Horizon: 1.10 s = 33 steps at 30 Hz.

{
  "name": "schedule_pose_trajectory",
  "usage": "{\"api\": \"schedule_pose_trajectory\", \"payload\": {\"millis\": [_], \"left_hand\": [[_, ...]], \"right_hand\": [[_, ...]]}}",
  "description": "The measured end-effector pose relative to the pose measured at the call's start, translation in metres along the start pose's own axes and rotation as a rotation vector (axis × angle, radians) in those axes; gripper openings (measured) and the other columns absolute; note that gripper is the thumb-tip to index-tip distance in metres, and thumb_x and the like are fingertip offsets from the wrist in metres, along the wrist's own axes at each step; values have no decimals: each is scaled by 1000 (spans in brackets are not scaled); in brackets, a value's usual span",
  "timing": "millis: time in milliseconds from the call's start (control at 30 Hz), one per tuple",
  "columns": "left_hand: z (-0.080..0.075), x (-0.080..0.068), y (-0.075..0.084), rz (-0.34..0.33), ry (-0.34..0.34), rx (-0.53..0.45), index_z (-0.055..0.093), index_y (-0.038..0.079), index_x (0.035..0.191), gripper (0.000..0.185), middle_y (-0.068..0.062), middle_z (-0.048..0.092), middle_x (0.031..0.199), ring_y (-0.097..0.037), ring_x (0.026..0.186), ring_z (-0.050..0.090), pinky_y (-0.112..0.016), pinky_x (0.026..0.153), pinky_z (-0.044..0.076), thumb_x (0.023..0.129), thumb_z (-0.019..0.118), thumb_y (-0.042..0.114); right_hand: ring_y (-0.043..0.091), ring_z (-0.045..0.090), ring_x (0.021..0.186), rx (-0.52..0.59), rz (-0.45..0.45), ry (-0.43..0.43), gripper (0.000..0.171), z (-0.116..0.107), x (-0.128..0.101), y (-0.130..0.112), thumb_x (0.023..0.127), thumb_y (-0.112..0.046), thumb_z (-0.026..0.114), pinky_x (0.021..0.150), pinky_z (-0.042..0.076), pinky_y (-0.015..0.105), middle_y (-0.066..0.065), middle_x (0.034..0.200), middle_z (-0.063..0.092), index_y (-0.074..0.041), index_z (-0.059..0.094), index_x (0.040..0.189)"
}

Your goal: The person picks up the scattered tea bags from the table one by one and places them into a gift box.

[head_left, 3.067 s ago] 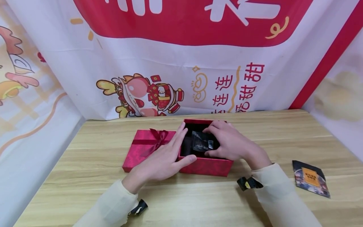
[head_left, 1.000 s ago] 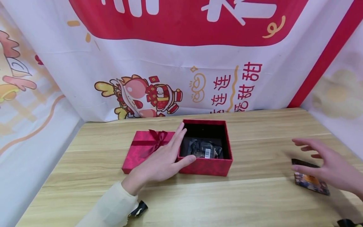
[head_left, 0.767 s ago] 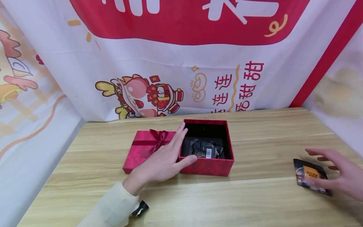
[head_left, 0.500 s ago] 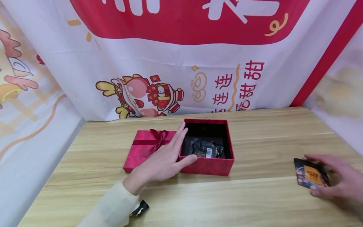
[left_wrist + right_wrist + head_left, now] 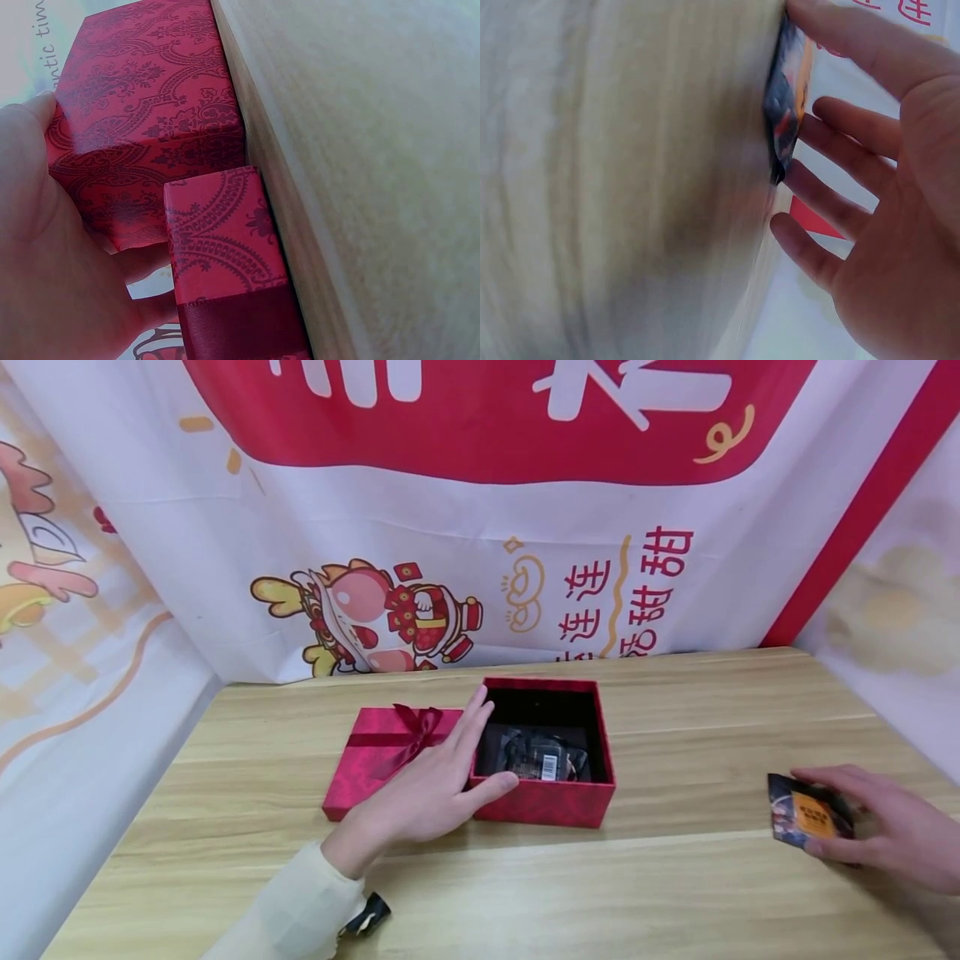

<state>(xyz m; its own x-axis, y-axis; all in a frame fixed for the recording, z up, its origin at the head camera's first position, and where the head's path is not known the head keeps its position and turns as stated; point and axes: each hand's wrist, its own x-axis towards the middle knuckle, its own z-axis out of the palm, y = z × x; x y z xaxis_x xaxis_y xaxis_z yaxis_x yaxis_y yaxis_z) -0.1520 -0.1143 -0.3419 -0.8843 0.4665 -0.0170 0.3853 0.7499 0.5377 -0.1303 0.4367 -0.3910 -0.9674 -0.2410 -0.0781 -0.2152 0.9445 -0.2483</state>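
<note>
A red patterned gift box (image 5: 551, 802) stands without its lid in the middle of the table. My left hand (image 5: 427, 789) rests at the box's near left corner, fingers straight along the left side and thumb over the front rim. Inside the box lies a dark, shiny packet (image 5: 536, 752) with a barcode label. At the right, my right hand (image 5: 896, 835) pinches a small black packet (image 5: 798, 806) with an orange label between thumb and fingers. The right wrist view shows this packet (image 5: 787, 97) close over the wood, at the thumb and fingertips.
The red lid (image 5: 367, 743), with a dark red ribbon bow, lies left of the box, partly behind my left hand. The wooden table (image 5: 690, 893) ends at a printed cloth backdrop (image 5: 420, 510). The box's inside is black.
My right hand has left the box, where the dark packet now lies, and moved right to the orange-labelled packet. It has gripped that packet and shifted it slightly left. My left hand stays put.
</note>
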Motion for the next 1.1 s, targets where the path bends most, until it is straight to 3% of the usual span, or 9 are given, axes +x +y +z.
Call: {"api": "schedule_pose_trajectory", "payload": {"millis": [167, 200, 467, 700, 833, 933, 1000, 1100], "left_hand": [[0, 0, 0, 0, -1, 3, -9, 44, 168, 96, 30, -19, 174, -24, 162, 32, -57, 121, 43, 97, 43, 82], [0, 0, 0, -1, -1, 3, -9, 44, 168, 96, 30, -19, 174, -25, 162, 32, -57, 121, 43, 97, 43, 82], [1, 0, -1, 2, -3, 0, -9, 44, 168, 96, 30, -19, 174, -24, 162, 32, -57, 120, 45, 97, 44, 82], [0, 0, 0, 1, -2, 4, -9, 44, 168, 96, 30, -20, 173, -25, 161, 34, -57, 120, 45, 97, 44, 82], [0, 1, 0, -4, -5, 3, -9, 44, 168, 96, 31, -20, 173, -26, 160, 35, -58, 119, 46, 97, 43, 83], [0, 0, 1, -5, -7, 0, -9, 44, 168, 96, 31, -20, 173, -27, 160, 36, -58, 119, 46, 97, 43, 83], [0, 0, 1, -5, -7, -1, -9, 44, 168, 96, 31, -20, 173, -27, 160, 36, -57, 119, 46, 97, 43, 82], [0, 0, 0, -5, -6, 1, -9, 44, 168, 96, 30, -20, 174, -27, 160, 36, -57, 119, 46, 98, 43, 82]], "right_hand": [[51, 55, 117, 36, 47, -51, 111, -2, 1, 3, 71, -50, 96, 89, 50, 64, 39, 147, 49, 1, 43, 155], [52, 54, 117, 45, 52, -61, 113, -3, 1, 4, 70, -48, 97, 90, 50, 66, 39, 148, 48, 2, 42, 156], [51, 58, 117, 42, 38, -77, 111, -7, 3, 8, 68, -43, 98, 88, 54, 68, 40, 144, 52, 5, 46, 153], [51, 60, 116, 34, 25, -37, 107, -7, 5, 4, 69, -48, 97, 87, 54, 70, 38, 142, 56, 4, 51, 150], [53, 59, 117, 52, 26, 1, 103, -5, 3, 3, 71, -46, 97, 83, 57, 65, 39, 143, 54, 3, 51, 149], [18, 62, 117, 70, -3, 36, 102, -3, 0, 6, 67, -42, 100, 80, 59, 43, 36, 142, 57, 0, 54, 148], [-7, 52, 112, 79, -21, 45, 103, -1, -2, 9, 64, -40, 101, 78, 54, 29, 33, 142, 58, -3, 55, 148], [-25, 36, 105, 106, -66, 70, 103, 4, -5, 13, 59, -34, 104, 75, 49, 18, 29, 140, 61, -6, 57, 147]]}}
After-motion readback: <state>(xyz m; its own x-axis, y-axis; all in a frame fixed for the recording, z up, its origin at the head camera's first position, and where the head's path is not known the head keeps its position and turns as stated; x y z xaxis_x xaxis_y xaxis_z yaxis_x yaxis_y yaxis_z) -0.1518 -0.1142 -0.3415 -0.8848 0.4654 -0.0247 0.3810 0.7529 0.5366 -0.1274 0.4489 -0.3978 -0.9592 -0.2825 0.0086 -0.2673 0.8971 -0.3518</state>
